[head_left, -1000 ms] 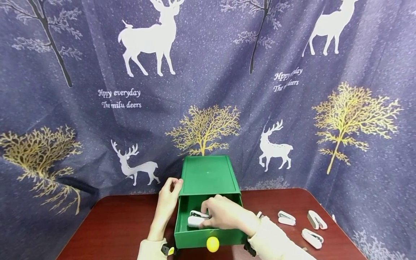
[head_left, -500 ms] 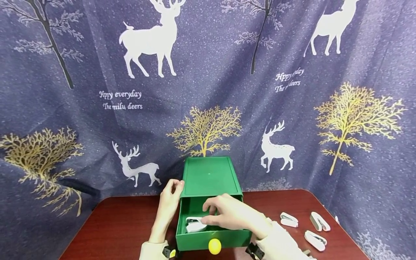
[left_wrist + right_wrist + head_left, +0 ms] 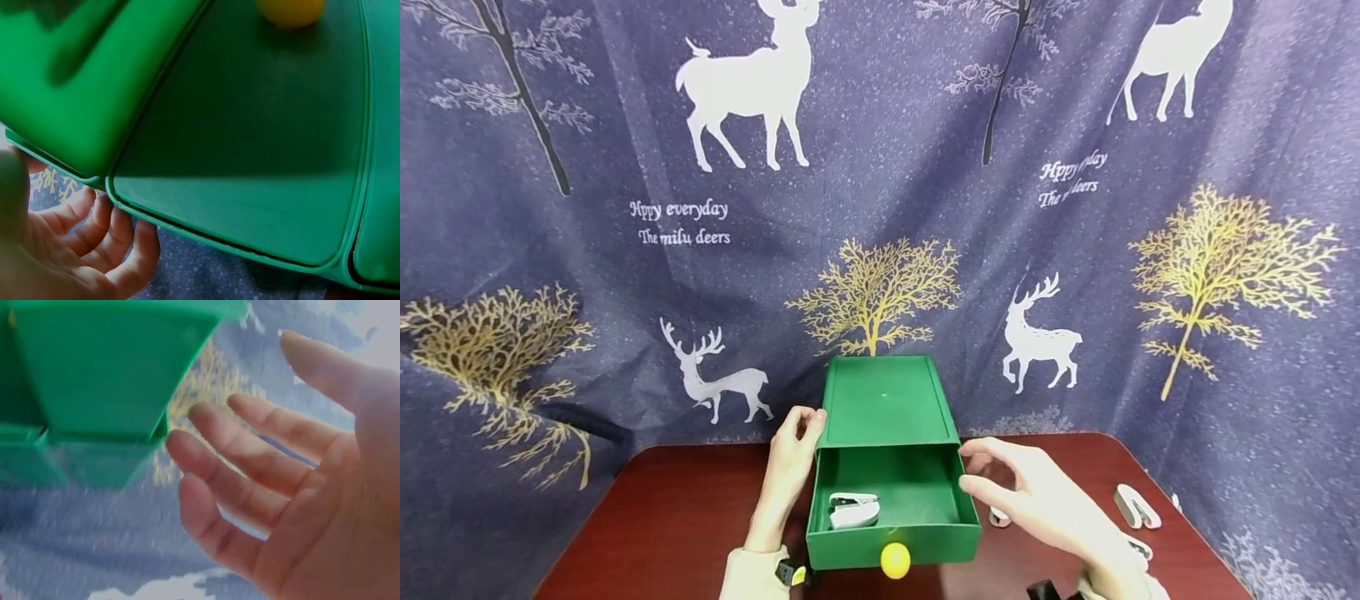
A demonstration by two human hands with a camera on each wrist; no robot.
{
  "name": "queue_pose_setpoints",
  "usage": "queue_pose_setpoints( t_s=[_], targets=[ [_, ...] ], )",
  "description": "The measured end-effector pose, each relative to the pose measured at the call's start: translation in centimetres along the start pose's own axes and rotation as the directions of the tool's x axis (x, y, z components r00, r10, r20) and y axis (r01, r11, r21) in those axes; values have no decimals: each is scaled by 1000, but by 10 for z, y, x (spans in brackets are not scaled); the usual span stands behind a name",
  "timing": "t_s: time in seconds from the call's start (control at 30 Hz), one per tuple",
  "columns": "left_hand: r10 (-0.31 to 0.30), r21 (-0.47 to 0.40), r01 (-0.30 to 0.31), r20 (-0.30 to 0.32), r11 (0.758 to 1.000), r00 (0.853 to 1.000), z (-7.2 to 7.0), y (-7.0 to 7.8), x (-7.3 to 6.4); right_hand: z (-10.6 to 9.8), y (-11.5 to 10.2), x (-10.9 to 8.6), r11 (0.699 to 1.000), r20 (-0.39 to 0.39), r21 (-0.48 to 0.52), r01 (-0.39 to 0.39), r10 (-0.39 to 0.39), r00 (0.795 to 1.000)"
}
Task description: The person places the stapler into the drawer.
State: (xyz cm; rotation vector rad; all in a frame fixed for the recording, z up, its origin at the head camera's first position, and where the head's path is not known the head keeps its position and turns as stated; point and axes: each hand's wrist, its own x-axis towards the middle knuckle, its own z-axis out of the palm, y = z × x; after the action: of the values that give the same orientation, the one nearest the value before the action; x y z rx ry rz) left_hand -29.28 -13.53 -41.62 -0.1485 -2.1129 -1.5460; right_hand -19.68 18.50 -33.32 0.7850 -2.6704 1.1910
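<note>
A green box (image 3: 883,404) stands in the middle of the table with its drawer (image 3: 925,546) pulled out, a yellow round knob (image 3: 895,560) on the drawer's front. In the drawer's left front part lies a white stapler (image 3: 853,514). My left hand (image 3: 793,450) rests its bent fingertips against the box's upper left edge; in the left wrist view its fingers (image 3: 119,237) touch the green rim. Just right of the drawer hovers my right hand (image 3: 1037,496), thumb and fingers spread with nothing between them. The right wrist view shows its palm and loosely bent fingers (image 3: 250,481) beside the green box.
More white staplers lie on the red-brown table (image 3: 700,500) to the right: one stapler (image 3: 1138,507) near the table's right edge, another stapler (image 3: 1138,546) and a third stapler (image 3: 998,517) partly hidden by the right hand. A dark blue patterned cloth (image 3: 880,208) hangs behind.
My right hand has let go of the white stapler inside the drawer, opened, and moved out to the right. The left hand has stayed at the box's edge.
</note>
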Motion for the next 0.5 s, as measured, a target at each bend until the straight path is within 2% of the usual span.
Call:
queue_pose_setpoints(
  t_s=[0.1,0.17,0.33,0.43,0.5],
  targets=[
    [5,8,-5,-5,1000,1000,-1,-1,1,-1,17,-12,1000,-83,-30,0,-3,997],
    [4,7,-4,-6,1000,1000,-1,-1,1,0,29,-19,996,-158,-87,-8,-6,987],
    [6,-1,-6,7,1000,1000,0,-1,1,-2,64,-39,979,-301,-156,-130,78,950],
    [10,-3,-10,5,1000,1000,1,0,2,-4,82,-51,964,-322,-166,-208,147,935],
    [11,-3,-11,3,1000,1000,1,1,2,-6,91,-58,952,-304,-153,-264,209,929]
  ],
)
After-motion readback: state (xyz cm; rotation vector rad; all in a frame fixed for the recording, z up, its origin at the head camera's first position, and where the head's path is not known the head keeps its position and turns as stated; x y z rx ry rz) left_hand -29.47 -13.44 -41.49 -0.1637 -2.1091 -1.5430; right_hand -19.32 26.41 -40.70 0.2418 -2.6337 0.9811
